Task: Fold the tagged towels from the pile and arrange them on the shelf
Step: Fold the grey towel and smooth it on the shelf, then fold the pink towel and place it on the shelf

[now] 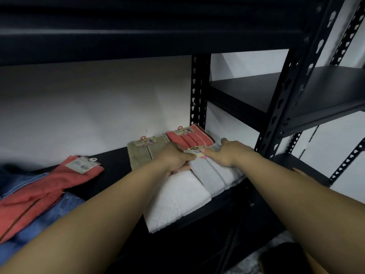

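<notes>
A folded grey towel [216, 175] with thin stripes and a yellow-and-pink tag [195, 152] lies on the black shelf [114, 165], on top of a folded white towel [177, 202]. My left hand [173, 157] grips its left edge beside the tag. My right hand [227, 153] presses flat on its far end, fingers spread. Behind them lie a folded coral towel [189, 140] and a folded olive towel [142, 153], both tagged. At the left is the pile: a tagged coral towel [43, 188] over a blue one [49, 220].
An upper shelf board [138, 36] hangs low over the work area. A black perforated upright [198, 89] stands behind the folded towels, another upright [284, 99] to the right. A neighbouring rack's shelf [296, 89] is at right. White wall behind.
</notes>
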